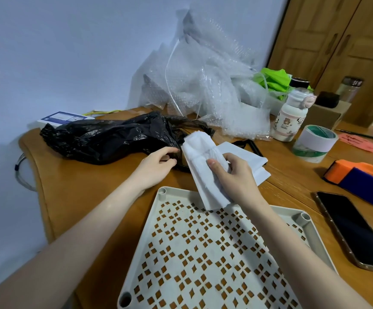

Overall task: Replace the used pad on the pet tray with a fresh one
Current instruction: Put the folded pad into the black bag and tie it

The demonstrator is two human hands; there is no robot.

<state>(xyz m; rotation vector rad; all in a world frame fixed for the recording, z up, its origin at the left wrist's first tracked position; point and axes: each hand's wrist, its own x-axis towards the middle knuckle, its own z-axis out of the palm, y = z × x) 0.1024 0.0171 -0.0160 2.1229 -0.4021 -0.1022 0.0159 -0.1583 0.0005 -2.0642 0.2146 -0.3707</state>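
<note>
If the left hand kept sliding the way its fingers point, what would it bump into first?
Most likely the black plastic bag: the left hand already has its fingers at the bag's opening, next to the folded white pad. Depth is hard to judge.

we see a wooden table (87,192) carrying a perforated pet tray (203,253) at the near edge, a black plastic bag (114,137) behind it, folded white pads (243,159), bubble wrap (214,85), a white bottle (290,117), a tape roll (314,141), a dark phone (354,230) and an orange and purple tape dispenser (359,175) on the right.
</note>
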